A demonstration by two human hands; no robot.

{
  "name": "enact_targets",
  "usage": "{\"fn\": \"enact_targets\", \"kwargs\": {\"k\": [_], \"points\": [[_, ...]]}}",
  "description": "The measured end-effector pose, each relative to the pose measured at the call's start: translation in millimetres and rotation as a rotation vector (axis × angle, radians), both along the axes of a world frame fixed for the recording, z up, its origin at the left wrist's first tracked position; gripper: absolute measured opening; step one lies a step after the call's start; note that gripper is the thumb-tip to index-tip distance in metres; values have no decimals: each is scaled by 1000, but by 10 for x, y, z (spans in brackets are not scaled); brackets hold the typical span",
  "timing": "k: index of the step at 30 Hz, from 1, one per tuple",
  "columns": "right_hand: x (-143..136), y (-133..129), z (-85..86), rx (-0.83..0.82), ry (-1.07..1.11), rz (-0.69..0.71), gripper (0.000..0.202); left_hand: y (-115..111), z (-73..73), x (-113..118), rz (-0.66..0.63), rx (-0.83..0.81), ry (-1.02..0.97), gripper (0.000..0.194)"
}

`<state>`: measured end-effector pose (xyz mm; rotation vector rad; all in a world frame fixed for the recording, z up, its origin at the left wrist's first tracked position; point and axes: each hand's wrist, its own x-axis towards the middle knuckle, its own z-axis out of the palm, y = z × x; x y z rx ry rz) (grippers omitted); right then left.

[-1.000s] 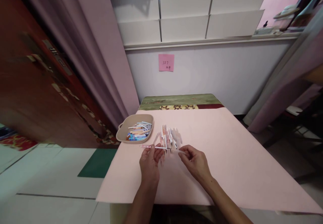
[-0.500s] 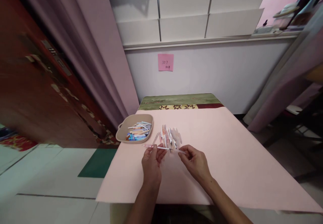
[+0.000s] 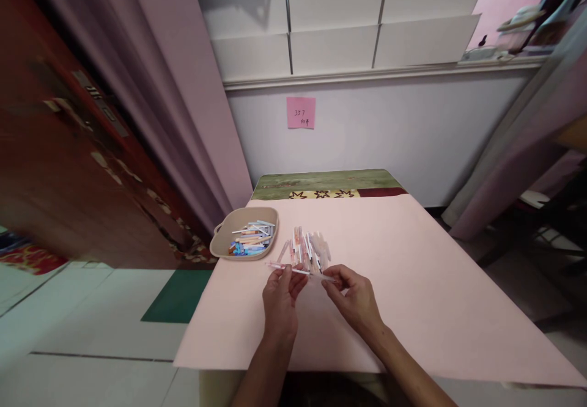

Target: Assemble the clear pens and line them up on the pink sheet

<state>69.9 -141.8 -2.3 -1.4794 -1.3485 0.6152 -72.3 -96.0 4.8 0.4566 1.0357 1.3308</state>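
Pinched in the fingers of my left hand (image 3: 280, 303) is a slim pen (image 3: 299, 271), white with a pinkish end, lying nearly level and pointing right. My right hand (image 3: 356, 300) grips a translucent pen tube (image 3: 319, 277) by its right end. The tube's left end meets the pen's tip; whether the tip is inside it is too small to tell. Just beyond both hands lies a loose pile of pens and clear pen parts (image 3: 302, 247) on the pink table cover (image 3: 394, 254).
A beige basket (image 3: 221, 243) holding several blue, white and orange pens stands at the table's left edge. The green patterned far end of the table (image 3: 330, 181) meets the wall, where a pink note (image 3: 301, 113) is stuck. A red door (image 3: 92, 150) is on the left.
My left hand has moved slightly right with the pen, so the pen and the translucent tube are closer together. My right hand has barely moved.
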Motion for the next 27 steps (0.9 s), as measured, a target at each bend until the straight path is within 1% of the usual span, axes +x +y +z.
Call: {"fn": "enact_targets", "kwargs": {"k": [4, 9, 19, 27], "points": [[-33, 11, -16, 50, 21, 12, 16, -42, 16, 28, -30, 2, -5, 23], [-44, 18, -31, 76, 21, 2, 15, -112, 17, 74, -88, 18, -3, 25], [-55, 4, -19, 122, -6, -1, 14, -113, 84, 98, -79, 25, -24, 25], [-53, 5, -9, 111, 0, -10, 17, -140, 63, 114, -98, 35, -20, 24]]}}
